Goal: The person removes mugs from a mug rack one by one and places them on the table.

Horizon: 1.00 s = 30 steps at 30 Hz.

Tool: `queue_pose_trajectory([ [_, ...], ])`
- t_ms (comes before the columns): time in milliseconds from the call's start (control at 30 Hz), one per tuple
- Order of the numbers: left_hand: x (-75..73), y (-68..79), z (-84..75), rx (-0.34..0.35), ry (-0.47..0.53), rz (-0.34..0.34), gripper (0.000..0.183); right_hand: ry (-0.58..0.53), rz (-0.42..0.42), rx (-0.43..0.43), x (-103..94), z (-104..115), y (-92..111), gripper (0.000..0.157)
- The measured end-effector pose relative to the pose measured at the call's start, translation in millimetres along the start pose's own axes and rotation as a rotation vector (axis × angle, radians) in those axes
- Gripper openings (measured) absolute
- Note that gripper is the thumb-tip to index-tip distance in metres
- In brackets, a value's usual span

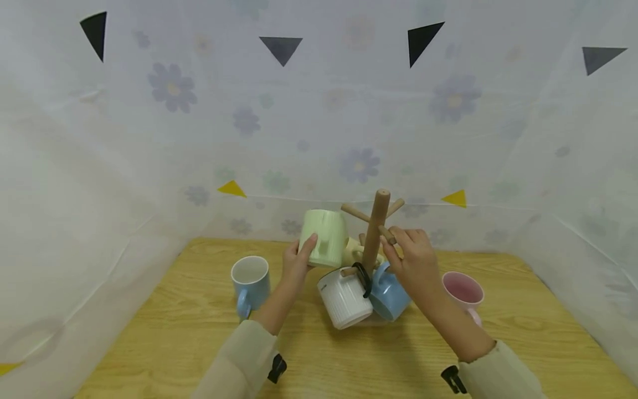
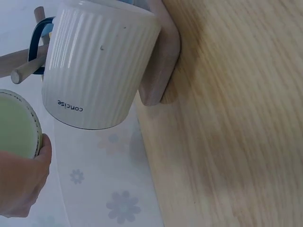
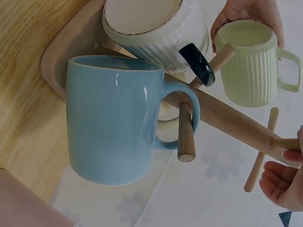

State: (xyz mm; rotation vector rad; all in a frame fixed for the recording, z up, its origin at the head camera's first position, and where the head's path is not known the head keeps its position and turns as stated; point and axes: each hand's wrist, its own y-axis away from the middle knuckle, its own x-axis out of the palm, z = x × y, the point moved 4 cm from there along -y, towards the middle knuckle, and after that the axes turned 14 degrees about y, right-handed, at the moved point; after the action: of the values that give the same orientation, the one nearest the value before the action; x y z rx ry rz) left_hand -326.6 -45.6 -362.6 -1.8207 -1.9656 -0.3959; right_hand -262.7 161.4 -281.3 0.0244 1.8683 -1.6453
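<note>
My left hand [image 1: 295, 263] grips a pale green ribbed mug [image 1: 326, 224] from the left, its thumb along the side near the handle. The mug is up beside a wooden mug tree [image 1: 375, 233], left of its post. At the right, my right hand [image 1: 416, 260] pinches an upper peg [image 1: 386, 235] of the tree between thumb and fingers. On a lower peg hangs a white ribbed mug [image 2: 102, 61] by its black handle [image 3: 198, 64]. A blue mug [image 3: 116, 123] hangs by its handle from another lower peg [image 3: 186, 137]. Behind the post, a cream mug [image 1: 351, 253] is partly hidden.
Upright on the wooden table [image 1: 169, 343] at the left stands another blue mug [image 1: 257, 289]. A pink mug [image 1: 463, 289] stands at the right, partly behind my right forearm. The tree's wooden base [image 2: 163, 61] rests on the table. A flower-patterned sheet [image 1: 309, 122] encloses the back and sides.
</note>
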Motion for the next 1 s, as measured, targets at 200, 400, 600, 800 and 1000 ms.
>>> queue_pose_trajectory([
  [200, -4.0, 9.3, 2.0, 0.066, -0.05, 0.027, 0.045, -0.013, 0.009, 0.018, 0.9, -3, 0, 0.016],
  [400, -4.4, 20.7, 1.3, 0.136, -0.089, 0.048, 0.043, -0.03, 0.001, 0.026, 2.8, -3, 0, 0.013],
  [600, -1.8, 29.3, 2.4, 0.184, -0.071, 0.103, 0.043, -0.048, 0.018, 0.059, 3.8, -2, 0, 0.011],
  [800, -0.7, 37.7, 1.4, 0.25, -0.033, 0.142, 0.046, -0.248, 0.171, 0.361, 6.5, 0, 5, 0.009],
  [1000, 1.0, 47.2, 0.0, 0.298, -0.064, 0.18, 0.052, -0.712, 0.431, 0.753, 6.2, 19, 18, 0.029],
])
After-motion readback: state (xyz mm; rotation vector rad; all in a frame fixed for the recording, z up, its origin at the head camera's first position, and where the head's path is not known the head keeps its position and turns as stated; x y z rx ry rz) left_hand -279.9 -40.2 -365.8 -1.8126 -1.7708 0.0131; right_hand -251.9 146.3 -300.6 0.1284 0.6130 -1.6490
